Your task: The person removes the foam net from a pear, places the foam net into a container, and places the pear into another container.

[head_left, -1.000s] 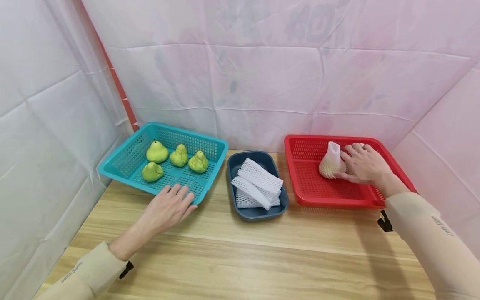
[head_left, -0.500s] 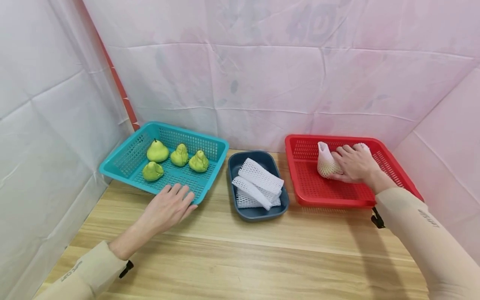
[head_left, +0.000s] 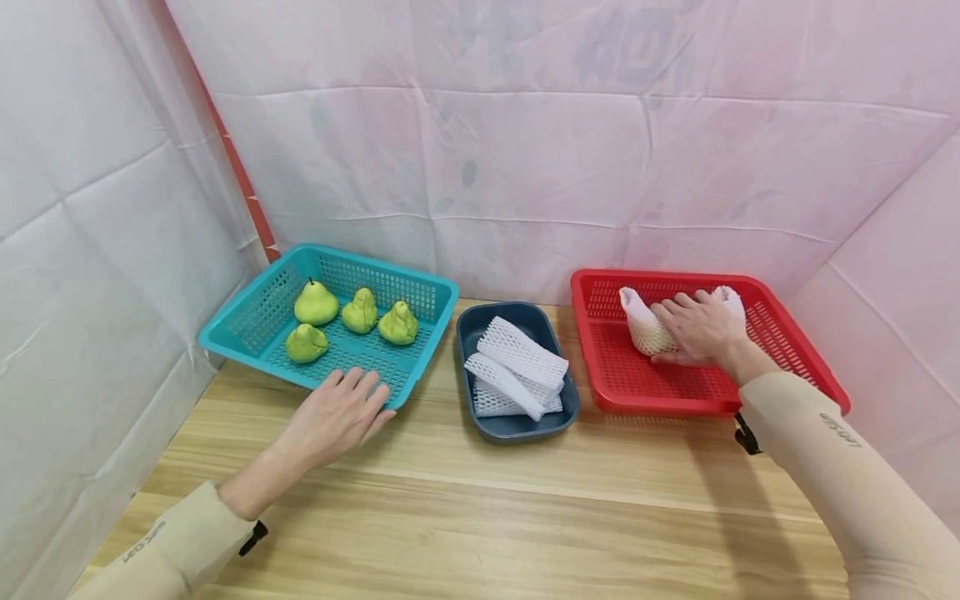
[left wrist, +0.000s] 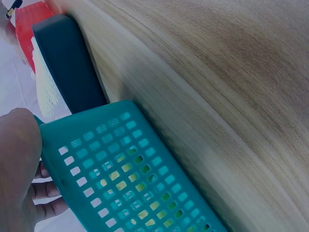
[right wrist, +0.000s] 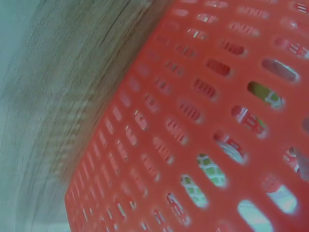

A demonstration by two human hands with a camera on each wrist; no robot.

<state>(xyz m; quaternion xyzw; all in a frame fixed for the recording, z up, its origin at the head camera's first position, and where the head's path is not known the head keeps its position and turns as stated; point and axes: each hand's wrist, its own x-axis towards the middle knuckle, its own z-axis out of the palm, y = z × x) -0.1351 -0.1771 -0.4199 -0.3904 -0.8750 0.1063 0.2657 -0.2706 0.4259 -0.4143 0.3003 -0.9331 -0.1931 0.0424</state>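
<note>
My left hand (head_left: 341, 417) grips the near rim of the teal basket (head_left: 416, 367), its fingers over the wall in the left wrist view. Inside are several green pears (head_left: 315, 303), upright or lying. My right hand (head_left: 701, 329) reaches into the red basket (head_left: 622, 387), thumb and fingers around one side of a pear in a white foam net sleeve (head_left: 651, 335), which leans left. A second foam sleeve (head_left: 731, 302) shows behind the hand; most of it is hidden. In the right wrist view the basket wall (right wrist: 159, 111) covers the hand, and netting shows through its slots.
Between the baskets stands a dark blue tray (head_left: 517, 432) holding several flat white foam net sleeves (head_left: 521, 350). Everything rests on a wooden table (head_left: 480, 525). White sheets (head_left: 525, 167) hang close behind and at both sides.
My right hand has shifted left inside the red basket, and the near sleeved pear has slid and tipped left. More of the second sleeve shows. The left hand stays put.
</note>
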